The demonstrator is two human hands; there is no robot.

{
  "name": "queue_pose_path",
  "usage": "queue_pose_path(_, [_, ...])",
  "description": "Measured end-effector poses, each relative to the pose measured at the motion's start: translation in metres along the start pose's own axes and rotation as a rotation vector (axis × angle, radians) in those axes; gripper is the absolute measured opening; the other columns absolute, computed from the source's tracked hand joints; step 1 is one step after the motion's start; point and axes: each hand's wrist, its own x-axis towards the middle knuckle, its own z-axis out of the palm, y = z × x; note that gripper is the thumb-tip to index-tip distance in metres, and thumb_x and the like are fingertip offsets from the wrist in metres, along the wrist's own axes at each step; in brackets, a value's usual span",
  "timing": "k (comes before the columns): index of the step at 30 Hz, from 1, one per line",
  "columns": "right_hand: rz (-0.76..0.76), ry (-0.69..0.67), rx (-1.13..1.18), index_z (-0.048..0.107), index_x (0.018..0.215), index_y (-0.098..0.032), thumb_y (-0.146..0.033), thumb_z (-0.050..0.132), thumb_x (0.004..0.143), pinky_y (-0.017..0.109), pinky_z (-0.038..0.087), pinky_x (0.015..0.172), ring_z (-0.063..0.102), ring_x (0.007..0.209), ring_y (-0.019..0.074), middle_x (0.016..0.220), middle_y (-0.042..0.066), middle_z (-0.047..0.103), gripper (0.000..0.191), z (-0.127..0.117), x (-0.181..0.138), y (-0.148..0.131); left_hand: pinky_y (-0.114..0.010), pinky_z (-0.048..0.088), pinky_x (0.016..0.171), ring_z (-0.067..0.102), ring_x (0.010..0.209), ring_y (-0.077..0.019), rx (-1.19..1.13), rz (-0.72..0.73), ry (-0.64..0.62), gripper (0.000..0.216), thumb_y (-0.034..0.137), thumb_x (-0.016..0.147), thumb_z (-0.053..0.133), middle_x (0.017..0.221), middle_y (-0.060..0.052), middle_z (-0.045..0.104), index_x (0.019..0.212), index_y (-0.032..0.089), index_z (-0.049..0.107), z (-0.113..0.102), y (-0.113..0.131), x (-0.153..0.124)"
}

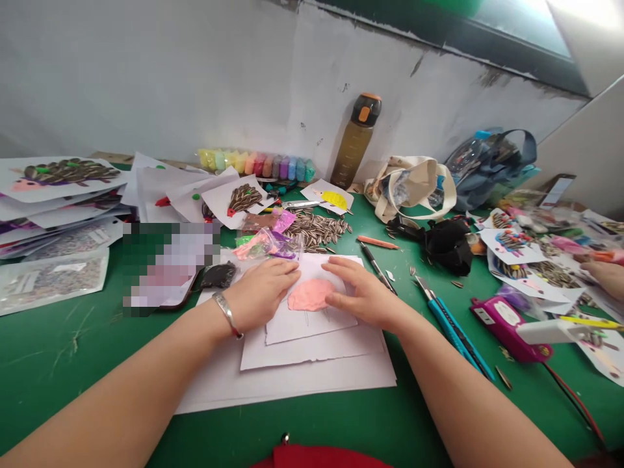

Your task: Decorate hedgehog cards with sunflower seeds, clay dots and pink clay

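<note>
A flattened oval of pink clay (pixel 309 296) lies on a small white sheet of paper (pixel 287 331), with a few pencil lines showing below it. My left hand (pixel 266 289) rests on the sheet's left side, fingers stretched out toward the clay. On the right side lies my right hand (pixel 363 292), fingers apart, its thumb at the clay's right edge. Larger white sheets (pixel 224 383) are stacked beneath. Just beyond my hands are clay packets (pixel 266 244) and a heap of striped sunflower seeds (pixel 316 227).
Right of the papers lie a pen (pixel 377 265), a teal utility knife (pixel 453 328) and a magenta device (pixel 509 325) with a cable. A bottle (pixel 355 140) stands by the wall. At left are a phone (pixel 173 273) and stacked pictures (pixel 63 195). Another person's hand (pixel 604 279) is at far right.
</note>
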Motion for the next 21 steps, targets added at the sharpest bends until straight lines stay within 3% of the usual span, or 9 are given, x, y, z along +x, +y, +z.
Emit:
queue_pose_path(4, [-0.109, 0.006, -0.130, 0.056, 0.132, -0.023, -0.043, 0.064, 0.083, 0.053, 0.027, 0.112, 0.032, 0.138, 0.0294, 0.148, 0.013, 0.040, 0.054, 0.001, 0.003, -0.001, -0.041, 0.036, 0.106, 0.047, 0.125, -0.0243, 0.008, 0.005, -0.009, 0.037, 0.021, 0.095, 0.037, 0.134, -0.010, 0.056, 0.124, 0.017, 0.058, -0.001, -0.001, 0.001])
queue_pose_path(10, [-0.043, -0.045, 0.034, 0.049, 0.138, -0.024, -0.048, 0.061, 0.084, 0.047, 0.033, 0.110, 0.037, 0.137, 0.0255, 0.147, 0.012, 0.042, 0.060, -0.010, 0.003, 0.004, -0.041, 0.037, 0.106, 0.047, 0.126, -0.0247, 0.025, -0.013, -0.019, 0.039, 0.023, 0.094, 0.036, 0.137, -0.011, 0.054, 0.126, 0.016, 0.058, -0.001, 0.000, 0.000])
queue_pose_path(15, [-0.130, -0.019, -0.079, 0.057, 0.131, -0.020, -0.037, 0.064, 0.083, 0.047, 0.030, 0.112, 0.038, 0.135, 0.0270, 0.145, 0.015, 0.044, 0.051, -0.010, 0.004, 0.006, -0.042, 0.037, 0.107, 0.046, 0.127, -0.0251, 0.047, -0.016, -0.050, 0.042, 0.023, 0.095, 0.033, 0.138, -0.012, 0.053, 0.129, 0.014, 0.056, -0.004, 0.000, 0.002])
queue_pose_path(21, [0.000, 0.009, 0.109, 0.051, 0.136, -0.025, -0.046, 0.058, 0.087, 0.045, 0.033, 0.111, 0.039, 0.136, 0.0230, 0.146, 0.009, 0.044, 0.054, -0.013, 0.005, 0.012, -0.042, 0.038, 0.107, 0.047, 0.126, -0.0251, 0.074, 0.007, -0.044, 0.042, 0.025, 0.095, 0.033, 0.136, -0.011, 0.055, 0.130, 0.015, 0.055, -0.005, -0.001, 0.003])
